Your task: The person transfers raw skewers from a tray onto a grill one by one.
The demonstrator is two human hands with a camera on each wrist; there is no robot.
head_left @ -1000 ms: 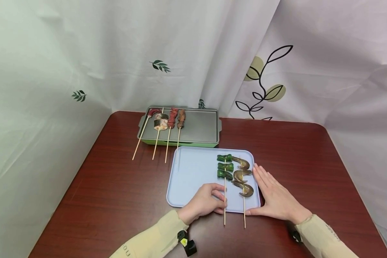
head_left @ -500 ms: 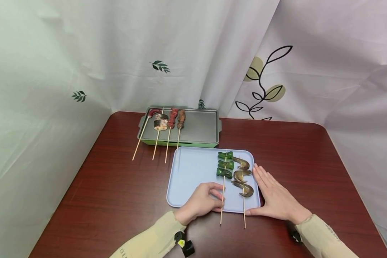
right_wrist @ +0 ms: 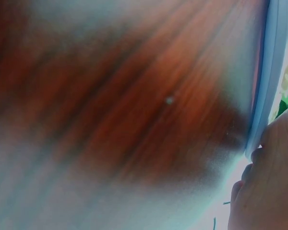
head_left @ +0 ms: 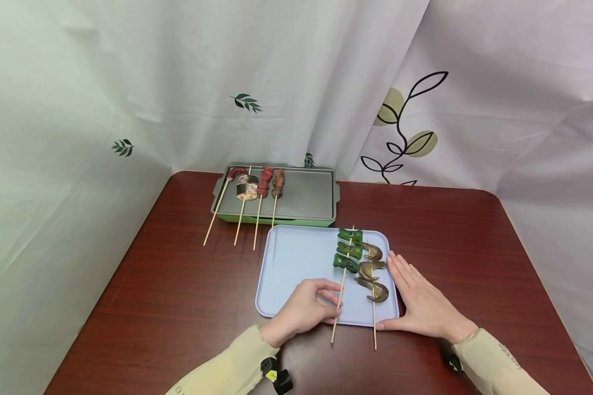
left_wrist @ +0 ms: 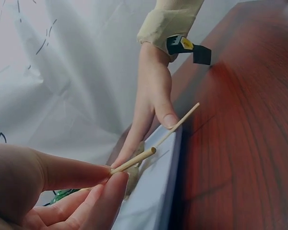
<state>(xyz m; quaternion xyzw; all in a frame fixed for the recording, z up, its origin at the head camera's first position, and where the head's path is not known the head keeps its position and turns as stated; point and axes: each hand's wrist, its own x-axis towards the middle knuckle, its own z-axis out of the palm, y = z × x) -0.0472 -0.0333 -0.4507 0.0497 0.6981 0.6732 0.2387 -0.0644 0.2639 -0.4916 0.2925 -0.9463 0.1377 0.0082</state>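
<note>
My left hand [head_left: 303, 307] pinches the stick of a green pepper skewer [head_left: 348, 250] between thumb and fingers, over the front of a light blue tray [head_left: 291, 269]. The left wrist view has the stick's blunt end [left_wrist: 141, 157] poking past the fingertips. Three green pepper pieces sit on it, the stick leaning with its top to the right. Just right of it lies a shrimp skewer [head_left: 375, 291], partly overlapped by the peppers. My right hand [head_left: 425, 302] rests along the tray's right edge, fingers straight and thumb at the front corner, by the shrimp skewer's stick.
Behind the tray stands a grey grill plate [head_left: 308, 192] on a green base. On its left half lie a curved red skewer [head_left: 234, 172], a pale dark-banded skewer [head_left: 247, 187], a red meat skewer [head_left: 264, 181] and a brown meat skewer [head_left: 278, 182], sticks overhanging the front.
My left hand has moved slightly left with the stick's lower end, while the pepper end has swung up and right towards the shrimp. The right hand has stayed in place.
</note>
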